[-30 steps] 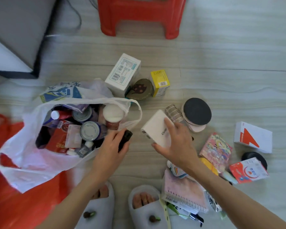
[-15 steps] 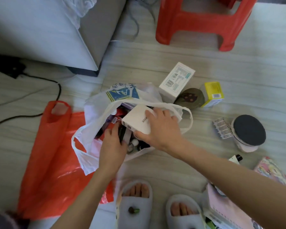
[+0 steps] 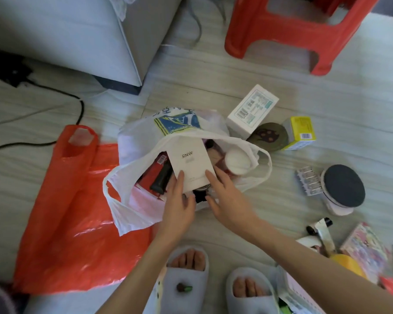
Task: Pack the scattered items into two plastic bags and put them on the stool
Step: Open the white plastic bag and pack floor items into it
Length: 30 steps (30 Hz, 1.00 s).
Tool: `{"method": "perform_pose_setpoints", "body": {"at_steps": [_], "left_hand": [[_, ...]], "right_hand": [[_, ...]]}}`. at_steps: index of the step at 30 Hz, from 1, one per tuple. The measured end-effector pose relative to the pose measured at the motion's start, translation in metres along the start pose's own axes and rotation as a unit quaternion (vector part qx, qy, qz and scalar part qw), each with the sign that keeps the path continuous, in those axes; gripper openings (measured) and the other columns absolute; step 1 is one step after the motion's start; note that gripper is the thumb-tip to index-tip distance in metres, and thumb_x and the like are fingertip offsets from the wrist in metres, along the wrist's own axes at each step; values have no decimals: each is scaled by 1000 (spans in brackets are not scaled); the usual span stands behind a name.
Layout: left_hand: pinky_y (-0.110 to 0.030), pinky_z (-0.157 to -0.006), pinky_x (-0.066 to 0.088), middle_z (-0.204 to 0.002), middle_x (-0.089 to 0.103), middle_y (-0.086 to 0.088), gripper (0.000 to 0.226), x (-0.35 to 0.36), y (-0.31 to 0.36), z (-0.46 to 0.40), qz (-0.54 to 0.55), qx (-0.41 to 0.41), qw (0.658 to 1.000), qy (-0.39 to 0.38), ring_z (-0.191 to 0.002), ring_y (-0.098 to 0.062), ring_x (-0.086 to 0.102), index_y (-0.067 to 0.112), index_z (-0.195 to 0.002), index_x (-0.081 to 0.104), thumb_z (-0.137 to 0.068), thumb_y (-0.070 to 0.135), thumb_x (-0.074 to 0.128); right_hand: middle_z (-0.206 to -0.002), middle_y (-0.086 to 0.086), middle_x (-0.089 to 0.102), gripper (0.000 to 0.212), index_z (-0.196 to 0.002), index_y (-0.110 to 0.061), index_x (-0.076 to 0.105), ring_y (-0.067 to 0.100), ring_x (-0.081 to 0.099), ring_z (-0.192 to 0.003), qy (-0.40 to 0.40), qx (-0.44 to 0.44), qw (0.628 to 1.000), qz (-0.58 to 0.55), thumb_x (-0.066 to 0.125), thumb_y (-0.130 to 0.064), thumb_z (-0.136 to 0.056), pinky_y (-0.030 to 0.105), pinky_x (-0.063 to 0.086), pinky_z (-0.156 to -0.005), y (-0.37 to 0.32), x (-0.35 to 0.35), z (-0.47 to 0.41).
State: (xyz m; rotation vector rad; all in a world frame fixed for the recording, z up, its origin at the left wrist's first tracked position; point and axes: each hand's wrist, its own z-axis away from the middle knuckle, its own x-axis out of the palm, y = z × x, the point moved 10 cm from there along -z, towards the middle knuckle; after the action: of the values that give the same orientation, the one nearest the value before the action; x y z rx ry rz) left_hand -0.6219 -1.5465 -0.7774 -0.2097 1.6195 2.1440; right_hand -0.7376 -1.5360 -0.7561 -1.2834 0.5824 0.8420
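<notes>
A: Head view, top to bottom: what's where?

B: The red stool [image 3: 288, 28] stands at the far edge of the floor [image 3: 213, 73]. Nearer, a white plastic bag [image 3: 132, 200] lies open on the floor, partly on top of a flat red plastic bag [image 3: 61, 223] to its left.

A: And inside the white one?

B: A white box marked RNW [image 3: 190, 162] lies tilted across the opening, over a dark tube [image 3: 160, 181], a red pack [image 3: 153, 175] and a round white lid [image 3: 237, 160].

A: The hands?

B: Both are at the near end of that box. The left hand [image 3: 179, 205] has straight fingers, with fingertips resting on the box's lower left corner. The right hand [image 3: 228, 198] is also spread, its fingers relaxed and touching the lower right corner. Neither one curls around anything.

A: What is outside the bags?

B: Right of the white bag: a white carton with a barcode [image 3: 252, 109], touching a round olive tin [image 3: 269, 137], with a yellow box [image 3: 301, 132] just beside that. Further right, a blister strip [image 3: 309, 183] lies next to a round black-topped jar [image 3: 343, 189]. Near the right forearm are a small tube [image 3: 320, 227] and a colourful packet [image 3: 365, 250], blurred. Two pale slippers [image 3: 184, 286] show at the bottom.
</notes>
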Motion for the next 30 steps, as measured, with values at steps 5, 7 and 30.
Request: {"method": "perform_pose_setpoints", "body": {"at_steps": [5,7,30], "left_hand": [[-9,-107,22,-153,13,-9,57,-27,16,-21,-25,44,997,51,-141,-15,15,6,-143,21,-92,-2,44],[5,-99,9,-153,11,-13,56,-28,18,-21,-78,72,993,51,-140,-16,10,4,-143,22,-92,-3,44],[-44,-90,45,-128,49,-20,43,118,168,-107,-424,332,841,-43,-112,-34,48,3,-128,47,-87,17,45]], "right_hand": [[-140,12,45,50,-137,-5,41,24,43,-129,27,-1,995,-91,53,-9,-88,21,27,-106,-10,-13,-18],[-127,9,58,43,-131,-8,50,20,54,-116,61,9,990,-124,54,-8,-88,25,39,-100,-9,-26,-21],[-84,8,52,15,-95,-10,54,19,53,-79,132,461,667,-570,49,-24,-94,30,50,-74,220,-57,-2]]}}
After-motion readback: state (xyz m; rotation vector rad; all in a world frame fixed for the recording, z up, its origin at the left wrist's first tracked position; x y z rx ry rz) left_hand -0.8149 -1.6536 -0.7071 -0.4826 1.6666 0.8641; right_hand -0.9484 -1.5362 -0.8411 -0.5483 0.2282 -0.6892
